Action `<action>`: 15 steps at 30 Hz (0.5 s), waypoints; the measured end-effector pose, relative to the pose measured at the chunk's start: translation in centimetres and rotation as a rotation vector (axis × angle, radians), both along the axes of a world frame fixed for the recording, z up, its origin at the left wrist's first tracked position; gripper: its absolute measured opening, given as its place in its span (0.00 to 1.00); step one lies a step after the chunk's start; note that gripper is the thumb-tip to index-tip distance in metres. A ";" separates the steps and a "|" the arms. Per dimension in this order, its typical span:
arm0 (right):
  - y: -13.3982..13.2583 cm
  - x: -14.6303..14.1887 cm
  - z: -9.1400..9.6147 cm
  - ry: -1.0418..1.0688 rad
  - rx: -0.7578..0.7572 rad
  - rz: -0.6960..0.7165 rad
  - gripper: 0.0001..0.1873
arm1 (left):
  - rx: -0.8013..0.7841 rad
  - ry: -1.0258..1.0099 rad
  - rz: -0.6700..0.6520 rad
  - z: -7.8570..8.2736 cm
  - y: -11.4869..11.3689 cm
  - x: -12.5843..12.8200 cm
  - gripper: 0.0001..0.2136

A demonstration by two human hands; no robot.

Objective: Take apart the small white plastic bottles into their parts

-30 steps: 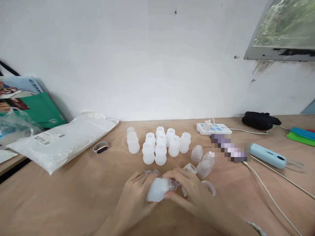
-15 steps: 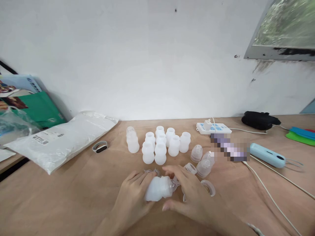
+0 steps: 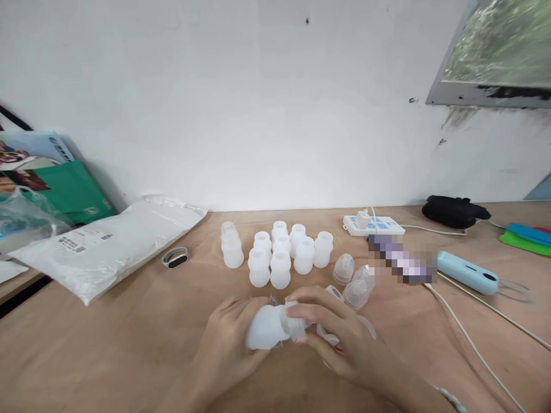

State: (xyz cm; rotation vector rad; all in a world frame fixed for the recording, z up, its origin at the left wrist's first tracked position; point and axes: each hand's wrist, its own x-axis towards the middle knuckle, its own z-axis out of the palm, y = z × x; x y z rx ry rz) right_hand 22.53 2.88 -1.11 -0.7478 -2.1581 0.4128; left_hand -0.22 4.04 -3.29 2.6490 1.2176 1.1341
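My left hand (image 3: pixel 228 338) is wrapped round a milky white baby bottle (image 3: pixel 264 328) lying on its side, mouth to the right. My right hand (image 3: pixel 348 335) has its fingers and thumb closed on the clear collar (image 3: pixel 294 324) at the bottle's mouth. The nipple end is hidden behind the right fingers. Beyond the hands, several open white bottles (image 3: pixel 280 269) stand in a group. One capped bottle (image 3: pixel 232 246) stands to their left. Clear domed caps (image 3: pixel 344 269) and loose collar rings (image 3: pixel 367 327) lie around my right hand.
A white plastic mailer (image 3: pixel 124 244) and a fitness band (image 3: pixel 175 258) lie at left. On the right are a power strip (image 3: pixel 374 225), a blurred-out phone (image 3: pixel 400 258), a light blue device (image 3: pixel 468 272), a black pouch (image 3: pixel 455 211) and white cables (image 3: pixel 469 338).
My right fingers have closed round the collar at the bottle's mouth, where they were spread apart before. The bottle has shifted slightly left in my left hand.
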 end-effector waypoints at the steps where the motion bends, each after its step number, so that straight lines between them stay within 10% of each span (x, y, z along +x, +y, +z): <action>1: 0.1 0.3 0.0 0.057 0.057 -0.002 0.18 | -0.070 -0.074 0.051 0.1 0.1 -0.3 0.10; 7: 0.7 0.7 -0.4 0.220 0.128 -0.205 0.19 | -0.412 -0.633 0.356 -0.7 2.8 -2.5 0.17; 15: 0.5 0.0 -0.7 0.138 0.194 -0.179 0.17 | -0.564 -0.663 0.352 -3.7 6.0 -3.4 0.20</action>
